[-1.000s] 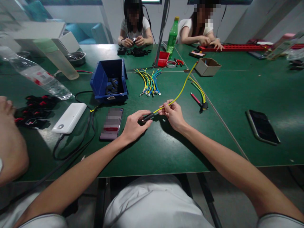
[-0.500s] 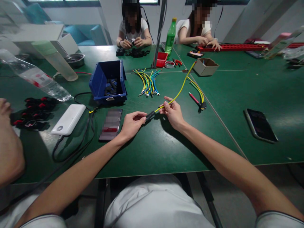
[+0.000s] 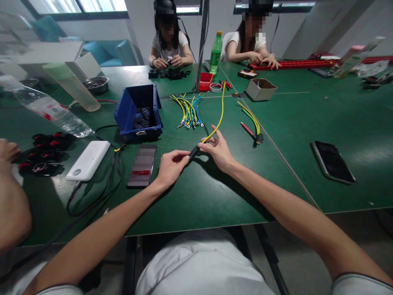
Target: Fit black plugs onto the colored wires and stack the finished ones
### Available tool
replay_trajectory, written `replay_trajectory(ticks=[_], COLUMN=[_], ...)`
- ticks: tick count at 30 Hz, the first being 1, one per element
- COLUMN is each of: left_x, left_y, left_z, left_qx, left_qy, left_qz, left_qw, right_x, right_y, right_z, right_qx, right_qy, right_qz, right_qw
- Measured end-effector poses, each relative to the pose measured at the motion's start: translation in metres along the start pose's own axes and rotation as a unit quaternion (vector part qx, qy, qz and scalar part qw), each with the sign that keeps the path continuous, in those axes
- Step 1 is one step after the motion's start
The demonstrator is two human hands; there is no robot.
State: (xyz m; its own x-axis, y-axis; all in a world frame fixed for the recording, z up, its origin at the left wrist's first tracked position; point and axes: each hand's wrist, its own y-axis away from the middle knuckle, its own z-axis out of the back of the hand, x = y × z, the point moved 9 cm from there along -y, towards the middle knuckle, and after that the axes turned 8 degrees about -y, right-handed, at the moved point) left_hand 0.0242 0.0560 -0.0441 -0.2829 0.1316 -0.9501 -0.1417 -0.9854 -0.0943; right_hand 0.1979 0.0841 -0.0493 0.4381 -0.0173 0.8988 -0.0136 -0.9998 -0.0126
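Between its thumb and fingers my left hand [image 3: 172, 165] pinches a small black connector housing [image 3: 193, 153]. A yellow wire [image 3: 221, 110] runs into the housing and curves up and away, its far end near the red-handled tool. My right hand [image 3: 216, 148] is closed on the wire close to where it meets the housing. Beyond the hands lies a bunch of yellow, blue and green wires [image 3: 188, 110] with metal ring terminals. To the right, several wires [image 3: 250, 116] end in a black connector [image 3: 259, 138], beside a red pen-like tool [image 3: 247, 129].
A blue bin [image 3: 120, 107] holds black housings. Near my left arm lie a phone [image 3: 142, 166], a white power bank [image 3: 88, 160] and black cables [image 3: 106, 196]. Another phone [image 3: 333, 162] lies right. A small cardboard box [image 3: 260, 91] stands behind. Two people work across the table; another person's arm [image 3: 14, 196] rests at left.
My right hand has slid along the wire toward the black housing. The wire's free end has swung left, and the camera view has tipped slightly upward.
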Motion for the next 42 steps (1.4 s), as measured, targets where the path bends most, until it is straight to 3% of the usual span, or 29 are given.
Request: replay_trajectory(ticks=[12,18,25,42], left_x=[-0.002,-0.008,-0.016,-0.017], left_y=[0.002,0.000,0.000,0.000], left_z=[-0.009,0.000,0.006,0.002], left_qx=[0.039,0.018,-0.001,0.018], left_qy=[-0.015,-0.078,-0.133,-0.151], left_qz=[-0.023,-0.067,-0.108,-0.108], left_qw=[0.999,0.995,0.985,0.982], right_x=[0.009,0.026,0.051,0.113], right_y=[-0.001,-0.010,-0.026,-0.050], right_z=[-0.004,0.007,0.038,0.120], right_qx=[0.029,0.021,-0.007,-0.070], right_qy=[0.033,0.087,0.149,0.336], right_qz=[0.034,0.054,0.060,0.054], right_qw=[0.998,0.995,0.987,0.938])
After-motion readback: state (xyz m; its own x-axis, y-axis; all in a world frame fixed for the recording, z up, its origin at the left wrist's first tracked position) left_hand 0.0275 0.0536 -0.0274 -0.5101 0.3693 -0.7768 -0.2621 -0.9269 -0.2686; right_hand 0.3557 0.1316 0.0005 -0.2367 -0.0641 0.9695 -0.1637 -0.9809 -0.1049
